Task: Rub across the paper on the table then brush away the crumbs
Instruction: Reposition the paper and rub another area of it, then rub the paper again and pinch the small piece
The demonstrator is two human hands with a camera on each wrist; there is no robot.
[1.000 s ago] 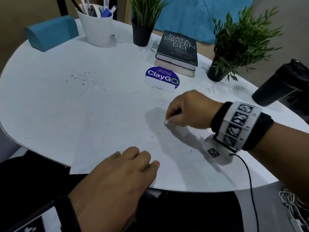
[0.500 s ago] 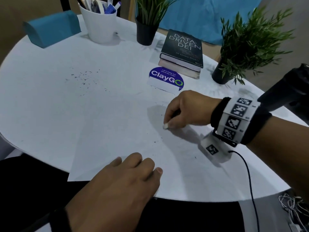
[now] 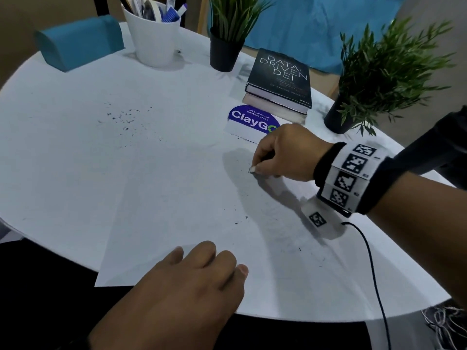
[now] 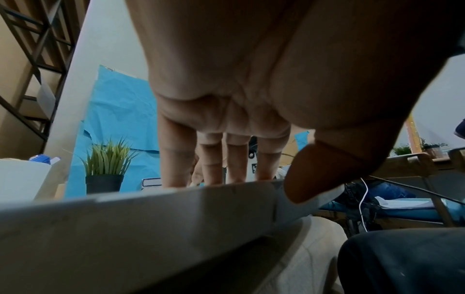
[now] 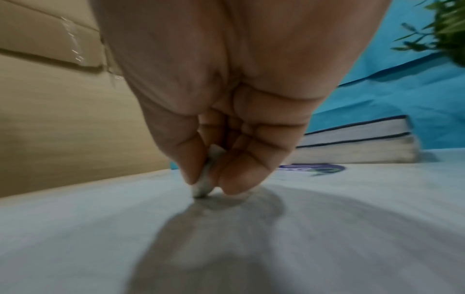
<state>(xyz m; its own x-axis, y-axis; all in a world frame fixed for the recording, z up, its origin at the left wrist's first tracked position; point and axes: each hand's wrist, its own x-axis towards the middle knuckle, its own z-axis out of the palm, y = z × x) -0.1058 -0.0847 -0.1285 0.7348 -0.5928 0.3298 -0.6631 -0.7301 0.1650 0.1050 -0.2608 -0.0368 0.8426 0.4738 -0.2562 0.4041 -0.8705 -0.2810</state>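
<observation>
White paper (image 3: 177, 210) (possibly smudged), dark crumbs (image 3: 126, 117)

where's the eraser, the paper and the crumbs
eraser (image 5: 202, 188), right wrist view, its grey tip touching the paper
paper (image 3: 177, 198), head view, bare middle of the sheet
crumbs (image 3: 123, 118), head view, dark specks scattered on the table's far left

We record the paper (image 3: 177, 198) lying on the table (image 3: 50, 147), its near edge overhanging. Left hand (image 3: 182, 286) rests on its near edge; right hand (image 3: 283, 152) sits at its far right. Crumbs (image 3: 126, 120) lie far left. Sign (image 3: 252, 121) lies beyond the right hand, books (image 3: 280, 82) behind it, between two plants (image 3: 227, 34).
</observation>
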